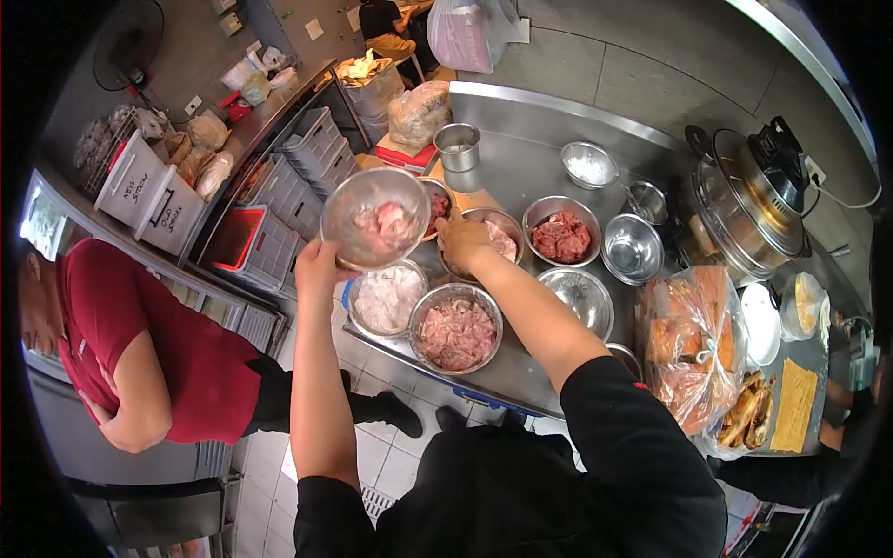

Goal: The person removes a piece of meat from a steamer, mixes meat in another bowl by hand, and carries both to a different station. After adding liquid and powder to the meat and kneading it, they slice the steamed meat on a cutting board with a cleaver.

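Note:
My left hand (pixel 318 270) grips the rim of a clear bowl (pixel 374 219) with pink meat inside, raised over the counter's left end. My right hand (pixel 462 242) reaches to the near-left rim of a metal bowl (pixel 503 245) of pale meat; its fingertips are partly hidden. Below the raised bowl sits a bowl of whitish meat (pixel 386 299). Beside it is a metal bowl of pink meat slices (pixel 456 329). Dark red meat (pixel 561 236) fills another bowl to the right. A small bowl of red meat (pixel 437 206) lies between my hands.
Metal bowls (pixel 633 248) stand at the counter's middle, near a large cooker (pixel 744 205). A bag of orange-brown food (pixel 690 344) lies on the right. A person in a red shirt (pixel 158 344) stands at left, another person (pixel 386 33) sits behind. Grey crates (pixel 312 139) line the left.

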{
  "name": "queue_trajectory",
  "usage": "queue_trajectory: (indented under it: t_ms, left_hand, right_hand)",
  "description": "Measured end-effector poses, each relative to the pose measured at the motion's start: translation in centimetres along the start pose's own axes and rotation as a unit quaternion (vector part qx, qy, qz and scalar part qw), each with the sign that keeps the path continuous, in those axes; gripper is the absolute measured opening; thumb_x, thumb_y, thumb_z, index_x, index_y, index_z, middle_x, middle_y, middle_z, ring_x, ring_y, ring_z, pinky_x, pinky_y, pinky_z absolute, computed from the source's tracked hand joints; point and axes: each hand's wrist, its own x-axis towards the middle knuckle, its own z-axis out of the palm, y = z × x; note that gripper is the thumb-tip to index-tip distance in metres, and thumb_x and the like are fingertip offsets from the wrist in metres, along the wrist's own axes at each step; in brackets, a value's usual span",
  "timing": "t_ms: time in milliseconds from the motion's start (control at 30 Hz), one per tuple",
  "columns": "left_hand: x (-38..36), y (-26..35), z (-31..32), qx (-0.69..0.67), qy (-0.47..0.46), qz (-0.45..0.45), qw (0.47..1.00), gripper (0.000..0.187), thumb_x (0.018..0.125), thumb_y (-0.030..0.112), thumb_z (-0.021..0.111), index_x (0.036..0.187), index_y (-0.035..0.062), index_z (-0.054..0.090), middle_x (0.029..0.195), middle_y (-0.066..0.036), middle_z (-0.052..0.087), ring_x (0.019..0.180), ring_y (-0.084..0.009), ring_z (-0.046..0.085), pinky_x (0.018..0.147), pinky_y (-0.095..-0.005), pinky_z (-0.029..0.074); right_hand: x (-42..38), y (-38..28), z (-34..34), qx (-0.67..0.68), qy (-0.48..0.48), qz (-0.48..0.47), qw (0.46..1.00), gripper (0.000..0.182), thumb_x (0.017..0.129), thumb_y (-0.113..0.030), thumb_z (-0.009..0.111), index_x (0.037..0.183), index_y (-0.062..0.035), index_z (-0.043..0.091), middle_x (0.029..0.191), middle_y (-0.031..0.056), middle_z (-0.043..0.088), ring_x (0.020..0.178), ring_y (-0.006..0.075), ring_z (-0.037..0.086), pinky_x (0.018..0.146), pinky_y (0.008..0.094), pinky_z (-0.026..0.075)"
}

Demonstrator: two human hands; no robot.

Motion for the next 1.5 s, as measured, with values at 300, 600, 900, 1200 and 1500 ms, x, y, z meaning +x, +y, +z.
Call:
queue_trajectory:
  t_ms: [300, 600, 900, 1200, 1500]
  left_hand:
    - [2.2, -5.3, 0.4, -0.006, -0.024, -0.051, 0.998, 0.019, 0.089, 0.011, 0.054, 0.081, -0.0061, 0.055, 0.07, -0.016, 0.062, 0.053, -0.0241, 0.065, 0.046, -0.0303, 0.058]
    - [4.1, -5.5, 4.4, 0.069, -0.121, -0.034, 0.99, 0.022, 0.089, 0.012, 0.054, 0.083, -0.0079, 0.058, 0.074, -0.017, 0.064, 0.054, -0.024, 0.066, 0.048, -0.0322, 0.059]
    - [4.8, -6.6, 2.2, 0.014, -0.054, -0.036, 0.998, 0.021, 0.09, 0.011, 0.051, 0.092, -0.0084, 0.06, 0.08, -0.015, 0.066, 0.059, -0.0214, 0.066, 0.049, -0.0306, 0.059]
    - [2.2, -6.0, -0.2, 0.033, -0.018, -0.021, 0.999, 0.017, 0.09, 0.01, 0.054, 0.079, -0.003, 0.055, 0.074, -0.011, 0.061, 0.053, -0.0172, 0.062, 0.047, -0.0291, 0.057]
    - [0.6, -6.3, -0.3, 0.061, -0.014, -0.014, 0.998, 0.02, 0.088, 0.009, 0.054, 0.072, -0.0002, 0.048, 0.066, -0.008, 0.056, 0.05, -0.0165, 0.06, 0.044, -0.0298, 0.055]
  right_hand:
    - [7.0, 7.6, 6.4, 0.562, 0.142, -0.004, 0.814, 0.028, 0.078, -0.003, 0.067, 0.104, -0.0042, 0.055, 0.073, 0.0018, 0.058, 0.067, 0.0136, 0.061, 0.057, 0.0306, 0.051]
    - [1.1, 1.0, -8.0, 0.409, 0.007, -0.105, 0.907, 0.049, 0.074, -0.018, 0.075, 0.119, -0.0075, 0.057, 0.103, 0.0087, 0.068, 0.09, 0.0207, 0.067, 0.08, 0.0335, 0.055]
    - [-5.3, 4.7, -4.5, 0.02, -0.006, -0.059, 0.998, 0.061, 0.082, -0.031, 0.065, 0.14, -0.0182, 0.051, 0.143, 0.0175, 0.048, 0.128, 0.0319, 0.051, 0.107, 0.0437, 0.042]
    - [-2.4, 5.0, 1.7, -0.004, -0.04, -0.045, 0.998, 0.049, 0.079, -0.023, 0.069, 0.128, -0.0212, 0.062, 0.137, 0.0134, 0.056, 0.13, 0.0302, 0.051, 0.106, 0.0425, 0.042]
    - [-1.1, 8.2, 0.8, 0.45, 0.034, 0.087, 0.888, 0.028, 0.077, 0.003, 0.062, 0.104, -0.0034, 0.066, 0.093, 0.008, 0.07, 0.082, 0.021, 0.066, 0.075, 0.0322, 0.052]
